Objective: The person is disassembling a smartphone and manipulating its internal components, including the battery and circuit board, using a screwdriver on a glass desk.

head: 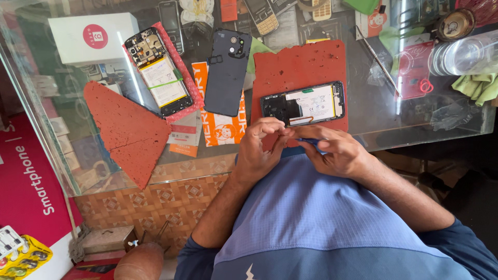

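An opened smartphone (306,105) lies with its back off on a red foam mat (301,65) on the glass counter. Just below it, my left hand (258,146) and my right hand (334,150) meet at the fingertips near the counter's front edge. My right hand grips a thin blue tool (309,140). My left hand's fingers pinch at the tool's tip; whatever small part sits there is hidden. A dark phone back cover (226,72) lies to the left of the mat.
A second opened phone (158,71) with a green band lies on pink foam. A triangular red foam piece (127,129), a white box (88,37), several keypad phones (262,15), a metal tool (377,59), a clear plastic container (464,54) and green cloth (480,85) surround the mat.
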